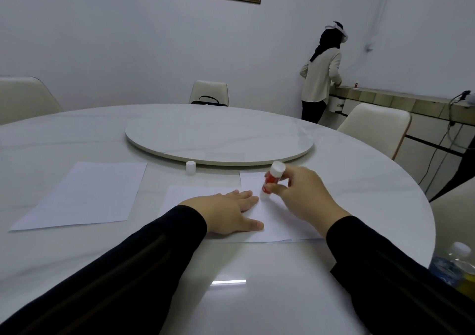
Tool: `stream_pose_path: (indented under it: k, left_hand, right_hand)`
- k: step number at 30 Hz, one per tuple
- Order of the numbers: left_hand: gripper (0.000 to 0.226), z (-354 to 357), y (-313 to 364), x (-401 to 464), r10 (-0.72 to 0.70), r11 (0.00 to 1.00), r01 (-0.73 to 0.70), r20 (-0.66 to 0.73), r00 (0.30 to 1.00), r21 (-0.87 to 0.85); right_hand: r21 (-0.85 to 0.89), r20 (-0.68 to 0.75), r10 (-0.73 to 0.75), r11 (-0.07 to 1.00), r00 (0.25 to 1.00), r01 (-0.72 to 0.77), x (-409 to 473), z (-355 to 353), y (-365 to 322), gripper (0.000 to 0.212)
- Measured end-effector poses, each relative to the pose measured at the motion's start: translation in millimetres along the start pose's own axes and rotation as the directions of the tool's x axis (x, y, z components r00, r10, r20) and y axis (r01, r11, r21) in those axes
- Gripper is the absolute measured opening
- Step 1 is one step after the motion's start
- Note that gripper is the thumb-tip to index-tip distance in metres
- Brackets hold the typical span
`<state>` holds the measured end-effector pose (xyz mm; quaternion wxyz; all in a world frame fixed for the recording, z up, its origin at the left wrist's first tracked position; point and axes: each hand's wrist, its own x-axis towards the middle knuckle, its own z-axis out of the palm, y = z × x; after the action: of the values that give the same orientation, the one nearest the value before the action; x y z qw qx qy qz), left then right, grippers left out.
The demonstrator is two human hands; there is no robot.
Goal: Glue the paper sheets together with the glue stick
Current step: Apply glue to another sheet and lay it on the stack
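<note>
A: What do we have at frame centre?

B: We see the left hand [228,210] spread flat, palm down, on a paper sheet [277,221] at lower centre of the white round surface [77,139]. Fingers point right, thumb toward the sheet's near edge.

A: Right hand?

B: The right hand [299,196] is just right of the left and pinches the glue stick [271,179] between thumb and fingers. The stick is red with a white top end, tilted, and its lower white end touches the sheet just past the left fingertips.

A: Cap?

B: The white cap [190,167] is off and stands upright on the surface at centre, just in front of the turntable [218,139] rim, well apart from the stick.

A: Other sheets?

B: We count a second sheet [79,196] lying flat at centre left, apart from the one under the hands. A third sheet [250,179] edge shows behind the stick; we cannot tell if it overlaps the pressed one. The near edge looks layered, count unclear.

A: Anything else?

B: A plastic bottle [456,262] at the lower right edge. Another person [321,75] stands at a counter, upper right, back to us.
</note>
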<state>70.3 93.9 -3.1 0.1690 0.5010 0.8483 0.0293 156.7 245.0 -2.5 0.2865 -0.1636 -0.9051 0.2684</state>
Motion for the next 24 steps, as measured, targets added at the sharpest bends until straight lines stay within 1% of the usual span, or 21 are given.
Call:
stream_pose_path:
  k: [3,5,8,12,16,17,18,19,20,21,22,23,24]
  left_hand:
    - [0.071,-2.2,1.4,-0.1,-0.012,1.000,0.012,0.014,1.000,0.022]
    - [0.071,-3.5,2.6,-0.4,-0.019,0.999,0.018,0.025,1.000,0.031]
    - [0.072,-4.0,2.8,-0.7,-0.018,0.999,0.017,0.030,0.999,0.030]
    - [0.072,-2.2,0.8,-0.2,0.000,1.000,-0.001,0.015,1.000,0.022]
    - [0.072,1.2,-1.2,1.8,0.011,1.000,-0.011,-0.004,1.000,0.009]
    - [0.072,1.8,-1.0,1.7,0.015,1.000,-0.015,-0.009,1.000,0.009]
    - [0.071,2.3,-0.8,1.0,0.020,1.000,-0.020,-0.012,1.000,0.009]
    - [0.071,1.5,-1.2,-0.2,0.028,1.000,-0.028,-0.010,1.000,0.012]
    - [0.070,-0.4,-2.5,-2.2,0.046,0.999,-0.046,0.003,0.999,0.023]
    - [0.069,-3.4,-4.7,-5.4,0.074,0.996,-0.075,0.031,0.997,0.040]
    - [0.068,-6.6,-8.2,-9.4,0.105,0.993,-0.109,0.072,0.992,0.054]
    - [0.068,-10.7,-12.6,-14.7,0.139,0.988,-0.146,0.120,0.983,0.052]
    - [0.068,-15.0,-18.0,-21.0,0.172,0.983,-0.180,0.168,0.971,0.032]
  right_hand:
    - [-0.133,0.047,-0.042,0.990,0.998,0.048,-5.0,0.6,1.2,0.012]
    - [-0.174,0.063,-0.049,0.983,0.997,0.059,-10.3,-4.4,-0.9,0.006]
    - [-0.129,0.114,-0.023,0.991,0.993,0.038,-24.5,-15.1,-4.3,0.004]
    - [-0.086,0.195,0.004,0.996,0.981,0.013,-49.8,-29.7,-6.2,0.008]
    - [-0.013,0.293,-0.014,1.000,0.956,0.019,-63.7,-45.1,-5.7,0.018]
    - [0.041,0.320,-0.020,0.999,0.947,0.007,-63.1,-47.9,-5.0,0.021]
    - [0.163,0.313,-0.027,0.986,0.949,-0.026,-61.3,-49.9,-4.3,0.021]
    - [0.345,0.265,-0.012,0.935,0.964,-0.083,-58.6,-51.8,-4.0,0.019]
    - [0.527,0.208,0.038,0.837,0.977,-0.145,-53.8,-52.7,-2.8,0.012]
    - [0.656,0.160,0.100,0.733,0.982,-0.182,-48.0,-52.6,-1.5,0.014]
    - [0.725,0.135,0.147,0.659,0.980,-0.199,-41.9,-50.9,0.5,0.024]
    - [0.763,0.132,0.180,0.610,0.975,-0.216,-36.2,-47.8,1.5,0.029]
    - [0.770,0.135,0.214,0.591,0.967,-0.238,-29.9,-42.7,3.2,0.029]
